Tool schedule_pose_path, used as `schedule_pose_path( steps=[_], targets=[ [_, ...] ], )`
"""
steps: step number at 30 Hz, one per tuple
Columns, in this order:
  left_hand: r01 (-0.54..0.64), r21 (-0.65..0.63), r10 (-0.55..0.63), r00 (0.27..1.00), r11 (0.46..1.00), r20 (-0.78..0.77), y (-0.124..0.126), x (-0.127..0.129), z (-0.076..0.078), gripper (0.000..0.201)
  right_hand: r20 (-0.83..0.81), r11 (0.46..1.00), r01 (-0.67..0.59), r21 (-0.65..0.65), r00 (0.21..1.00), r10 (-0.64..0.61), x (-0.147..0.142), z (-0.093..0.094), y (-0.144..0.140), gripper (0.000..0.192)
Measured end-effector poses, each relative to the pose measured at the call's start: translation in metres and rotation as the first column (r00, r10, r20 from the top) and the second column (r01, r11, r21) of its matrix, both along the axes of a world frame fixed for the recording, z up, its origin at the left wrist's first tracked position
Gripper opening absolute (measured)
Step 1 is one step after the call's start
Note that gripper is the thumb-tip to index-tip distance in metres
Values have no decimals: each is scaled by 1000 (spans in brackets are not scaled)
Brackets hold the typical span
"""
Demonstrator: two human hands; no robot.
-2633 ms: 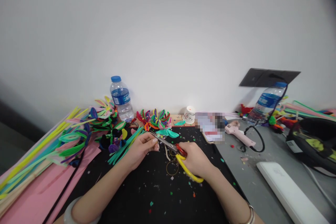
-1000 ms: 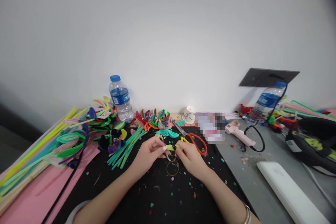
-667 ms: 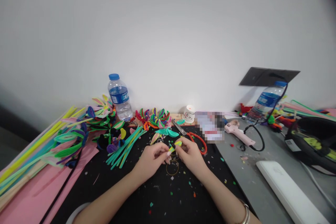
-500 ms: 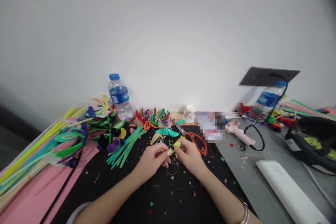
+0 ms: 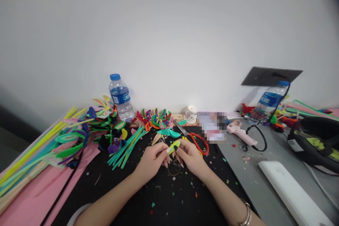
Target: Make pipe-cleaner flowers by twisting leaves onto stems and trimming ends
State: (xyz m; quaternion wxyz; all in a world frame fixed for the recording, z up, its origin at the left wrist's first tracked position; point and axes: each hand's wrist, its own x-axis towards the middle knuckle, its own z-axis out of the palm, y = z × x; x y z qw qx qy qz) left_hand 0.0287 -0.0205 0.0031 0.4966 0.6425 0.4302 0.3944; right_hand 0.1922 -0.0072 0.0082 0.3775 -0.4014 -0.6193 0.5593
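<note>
Yellow-green fuzz shows between the person's two hands: a short piece (image 5: 174, 146) held just above a black mat (image 5: 169, 197), near the middle of the desk. Left hand (image 5: 152, 159) has its thumb and fingertips closed on the near end of it. Right hand (image 5: 192, 158) pinches the other end, fingertips pressed together, with a tiny dark bit showing beside them that I can't make out. Both forearms come in low from the near edge, a silvery bangle (image 5: 247, 215) on the right wrist.

Under the fingers lies a thin ring (image 5: 174, 175), flat on the mat among coloured crumbs. Scissors (image 5: 183, 130) rest just beyond the right hand, blades toward the wall, with a red handle and some yellow peeking out by the knuckles. Past the left hand I see a fan of teal stems (image 5: 127, 150), and beyond both hands a teal leaf (image 5: 168, 132) and a pink-and-yellow leaf (image 5: 156, 139).

Along the wall stand a water bottle (image 5: 120, 97), a heap of bright flowers (image 5: 159, 118) and a white cup (image 5: 190, 114). Over on the right, off the mat, sits a pink glue gun (image 5: 242, 136).
</note>
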Motion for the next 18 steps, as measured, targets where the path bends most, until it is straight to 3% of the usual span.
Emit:
schedule_pose_path(
  steps=[7,18],
  targets=[
    [-2,-32,2,1000,999,14,0,0,0,27,16,1000,8,-10,1000,-7,-3,-4,-1,13],
    [-7,7,7,1000,1000,-14,0,-1,-1,27,-46,994,106,-5,993,-107,-2,-12,1,25]
  ],
)
